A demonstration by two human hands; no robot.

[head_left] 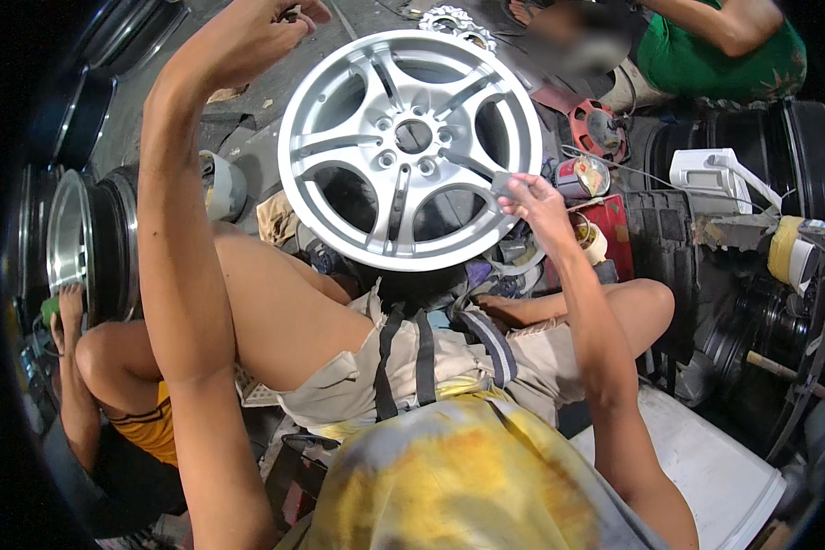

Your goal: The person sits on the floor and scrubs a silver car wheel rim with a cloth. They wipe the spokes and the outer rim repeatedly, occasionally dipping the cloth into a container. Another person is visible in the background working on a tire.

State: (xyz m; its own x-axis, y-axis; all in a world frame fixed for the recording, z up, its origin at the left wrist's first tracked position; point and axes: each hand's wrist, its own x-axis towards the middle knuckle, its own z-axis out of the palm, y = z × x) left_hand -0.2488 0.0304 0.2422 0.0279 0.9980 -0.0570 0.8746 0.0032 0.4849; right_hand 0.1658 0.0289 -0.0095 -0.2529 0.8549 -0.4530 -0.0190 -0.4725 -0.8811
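A silver alloy wheel rim [399,234] with split spokes lies face up in front of my crossed legs. My right hand [536,203] pinches a small grey pad [501,184], perhaps sandpaper, against the rim's right edge near a spoke. Raised past the rim's far left side, my left hand [289,20] is cut by the top of the picture. Its fingers are curled, with a small dark bit showing between them; I cannot tell what that is.
To the left are a person's hand [68,312] and an upright rim [69,229]. A person in green [715,50] sits at far right. Around me stand a grey bucket [225,188], an open can [582,177], a red round-ended tool [599,128] and a white container [697,467].
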